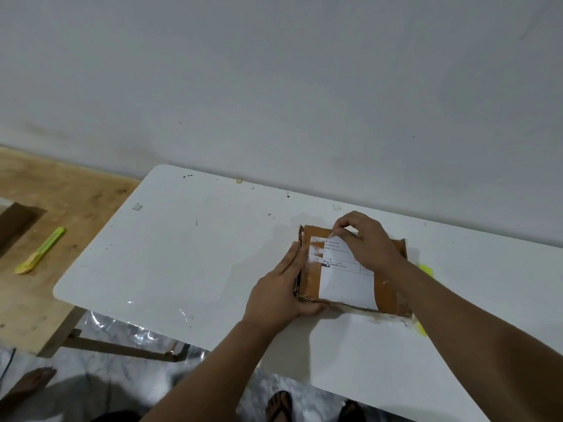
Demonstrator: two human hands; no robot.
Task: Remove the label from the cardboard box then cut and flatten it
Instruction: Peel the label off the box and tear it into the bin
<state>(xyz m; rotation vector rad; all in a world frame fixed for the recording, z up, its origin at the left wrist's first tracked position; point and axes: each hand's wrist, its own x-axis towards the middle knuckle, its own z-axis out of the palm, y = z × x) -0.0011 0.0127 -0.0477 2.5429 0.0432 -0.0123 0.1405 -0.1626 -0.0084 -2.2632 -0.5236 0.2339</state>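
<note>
- While the cardboard box (pixel 388 292) lies flat on the white table (pixel 182 254), toward its right half and near the far edge by the wall (pixel 274 86), both hands are on it.
- The left hand (pixel 281 292) lies along the box's left side with the fingers stretched out flat against that edge and the thumb tucked round the near corner; it braces the box rather than closing on it.
- The right hand (pixel 367 242) reaches over the far part of the box, and its thumb and fingertips are pinched on the top corner of the white label (pixel 347 284).
- That corner of the label is lifted off the cardboard, and a pale torn patch shows on the box just left of it.
- The rest of the label lies flat on the box top, with printed lines across its upper half and a blank lower half.
- A bit of something yellow-green (pixel 426 271) shows just beyond the right edge of the box, mostly hidden by the right forearm; what it is cannot be told.
- A green and yellow utility knife (pixel 41 251) lies on the wooden floor (pixel 61 193), well apart from the table on the left.
- Below the table's near edge, feet in sandals (pixel 280 406) show on a pale floor.
</note>
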